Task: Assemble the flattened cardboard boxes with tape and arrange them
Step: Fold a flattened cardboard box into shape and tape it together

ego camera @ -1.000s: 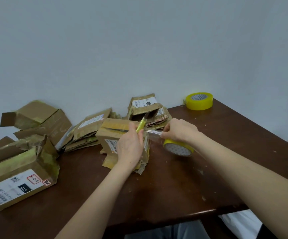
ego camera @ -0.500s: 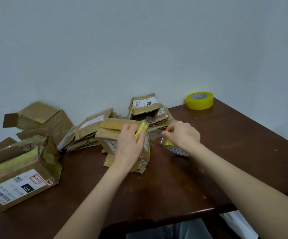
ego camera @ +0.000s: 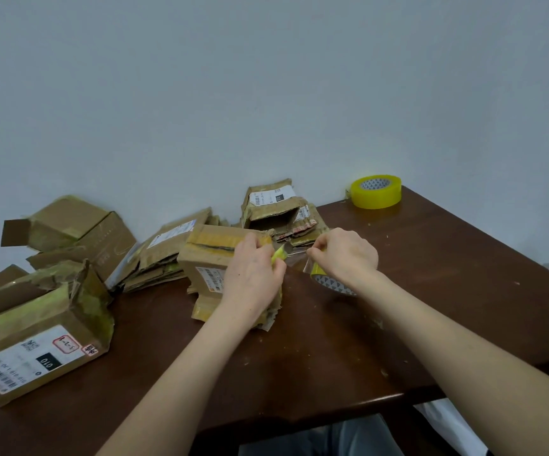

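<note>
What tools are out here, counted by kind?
Yellow tape rolls: 2 (far tape roll; held tape roll, in the right hand)
Yellow-green utility knife: 1, in the left hand
Total: 3

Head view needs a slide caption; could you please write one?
Left hand holds a green cutter against tape stretched from the roll in the right hand.

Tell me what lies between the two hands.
Head view: a strip of clear tape, pinched by the right hand, with the yellow cutter in the left hand at it.
</note>
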